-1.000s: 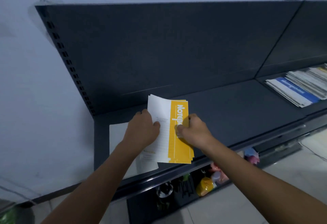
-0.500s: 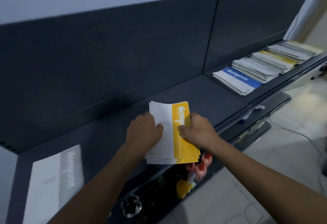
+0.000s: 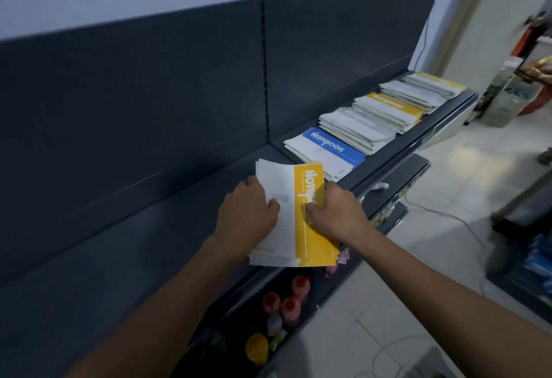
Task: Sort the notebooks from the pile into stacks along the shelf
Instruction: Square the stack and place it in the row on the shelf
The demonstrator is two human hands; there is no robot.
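Head view shows a bundle of notebooks (image 3: 298, 228), yellow-banded cover uppermost, held at the centre of the frame over the front lip of the dark shelf (image 3: 134, 255). The left hand (image 3: 248, 216) grips the white edge at 9 o'clock with its thumb laid on the cover. The right hand (image 3: 337, 213) grips the yellow edge at 3 o'clock with its thumb pressed on the band. Whether the bundle rests on the shelf or hangs just above it cannot be determined. Risk 1: the near end of the bundle, at 6 o'clock, overhangs the lip. If either grip slackens, the lower notebooks are likely to slide out and drop onto the red-capped bottles (image 3: 289, 306) on the lower shelf (image 3: 415, 168). Risk 2: the covers look thin and smooth, and the far corner at 12 o'clock already curls upward. Uneven thumb pressure is likely to fan the bundle and spoil its alignment. Risk 3: the blue-covered notebook stack (image 3: 325, 150) lies just beside the bundle at 1 o'clock, with the overlapping notebook pile (image 3: 385, 111) beyond it. A careless sweep toward 1 o'clock can push that stack askew or mix the colours.
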